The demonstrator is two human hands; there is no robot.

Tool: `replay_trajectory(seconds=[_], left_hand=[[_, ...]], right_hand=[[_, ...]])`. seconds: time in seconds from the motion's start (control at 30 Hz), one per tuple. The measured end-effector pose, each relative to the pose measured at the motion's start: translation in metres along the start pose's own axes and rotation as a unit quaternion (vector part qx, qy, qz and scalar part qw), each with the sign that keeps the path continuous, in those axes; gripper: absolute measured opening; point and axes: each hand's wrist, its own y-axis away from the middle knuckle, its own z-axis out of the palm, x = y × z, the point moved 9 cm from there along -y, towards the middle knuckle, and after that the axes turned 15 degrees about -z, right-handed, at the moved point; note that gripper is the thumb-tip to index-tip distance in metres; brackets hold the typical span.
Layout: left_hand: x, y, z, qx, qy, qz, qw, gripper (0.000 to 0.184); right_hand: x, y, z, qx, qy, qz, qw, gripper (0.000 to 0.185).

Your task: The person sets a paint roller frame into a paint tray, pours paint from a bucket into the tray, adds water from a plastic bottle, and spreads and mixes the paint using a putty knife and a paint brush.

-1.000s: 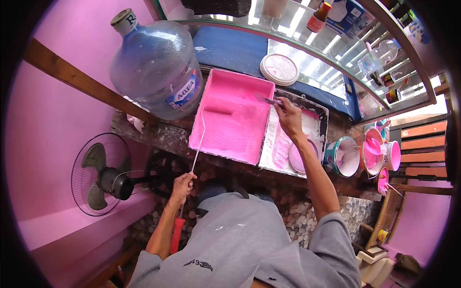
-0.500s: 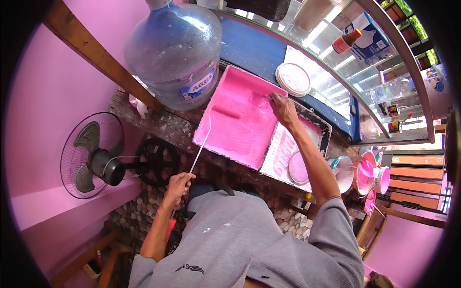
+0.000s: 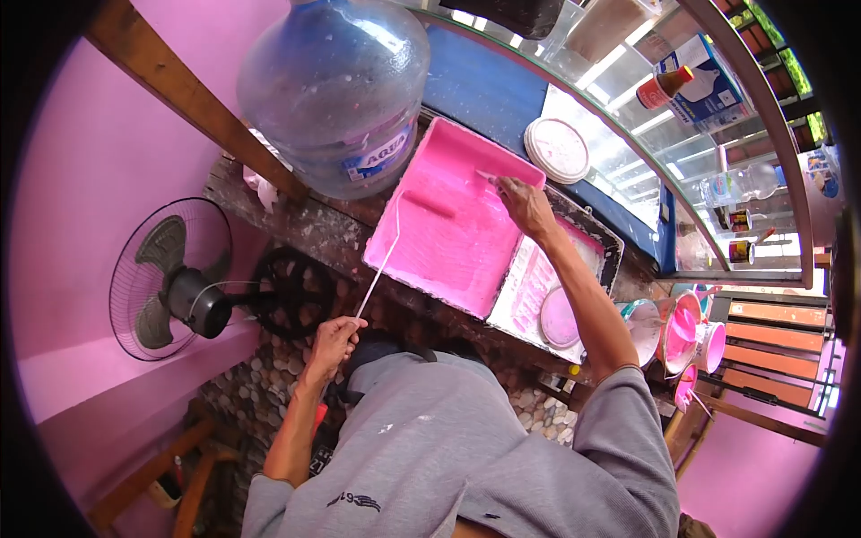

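My left hand [image 3: 335, 344] is closed round the thin metal rod of a paint roller, below the pink tray. The roller's narrow pink head [image 3: 429, 203] lies in the pink paint of the tray [image 3: 453, 260]. Part of its red handle [image 3: 320, 413] shows beside my left forearm. Over the tray's upper right part, my right hand [image 3: 525, 204] grips a small flat tool [image 3: 487, 175], partly hidden by the fingers, its end at the paint. A white, pink-smeared tray [image 3: 529, 293] with a round pink lid [image 3: 560, 316] sits under my right forearm.
A large water bottle [image 3: 336, 99] stands left of the tray. Stacked white lids [image 3: 557, 150] lie beyond it, near a glass cabinet [image 3: 628, 143]. Paint buckets [image 3: 679, 334] are at the right end of the wooden bench [image 3: 269, 224]. A fan [image 3: 170, 278] is at the left.
My right hand has moved a little within the tray's upper right area, with the flat tool. The camera view has shifted, and my left hand still holds the roller rod.
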Motion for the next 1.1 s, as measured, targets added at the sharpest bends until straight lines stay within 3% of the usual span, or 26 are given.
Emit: replay_trajectory(seconds=[0.07, 0.27, 0.43, 0.5, 0.6, 0.67, 0.73, 0.87, 1.0, 1.03, 1.1], left_hand=[[0.003, -0.002, 0.002, 0.002, 0.003, 0.008, 1.000, 0.021], [0.001, -0.005, 0.002, 0.004, 0.007, 0.001, 1.000, 0.022], [0.002, -0.004, 0.001, 0.001, 0.004, 0.002, 1.000, 0.022], [0.002, -0.003, 0.000, 0.005, -0.003, 0.001, 1.000, 0.022], [0.003, -0.005, 0.000, 0.009, -0.009, 0.002, 1.000, 0.022], [0.004, -0.005, 0.001, 0.010, -0.010, 0.003, 1.000, 0.022], [0.004, -0.005, 0.001, 0.014, -0.011, 0.002, 1.000, 0.022], [0.005, -0.007, 0.002, 0.015, -0.019, 0.006, 1.000, 0.022], [0.004, -0.008, 0.004, 0.015, -0.011, -0.001, 1.000, 0.023], [0.004, -0.008, 0.004, 0.015, -0.009, -0.002, 1.000, 0.023], [0.004, -0.006, 0.002, 0.022, -0.004, -0.001, 1.000, 0.023]], right_hand=[[-0.018, 0.001, -0.008, -0.031, 0.000, -0.026, 0.999, 0.020], [0.017, 0.028, -0.025, 0.009, 0.047, 0.087, 0.995, 0.020], [0.000, 0.021, -0.023, 0.038, 0.036, 0.041, 0.998, 0.020], [0.012, 0.018, -0.034, 0.031, -0.033, 0.133, 0.990, 0.020], [0.023, 0.020, -0.037, 0.046, 0.045, 0.098, 0.993, 0.020], [0.028, 0.022, -0.028, 0.017, 0.037, 0.118, 0.992, 0.019], [0.016, 0.015, -0.024, 0.015, 0.026, 0.079, 0.996, 0.019], [0.016, 0.000, -0.047, 0.055, -0.007, 0.112, 0.992, 0.019], [0.029, 0.006, -0.020, 0.022, -0.026, 0.093, 0.995, 0.020], [0.021, 0.004, -0.017, 0.049, -0.001, 0.029, 0.998, 0.021], [0.008, -0.007, -0.028, 0.035, -0.033, 0.055, 0.997, 0.020]])
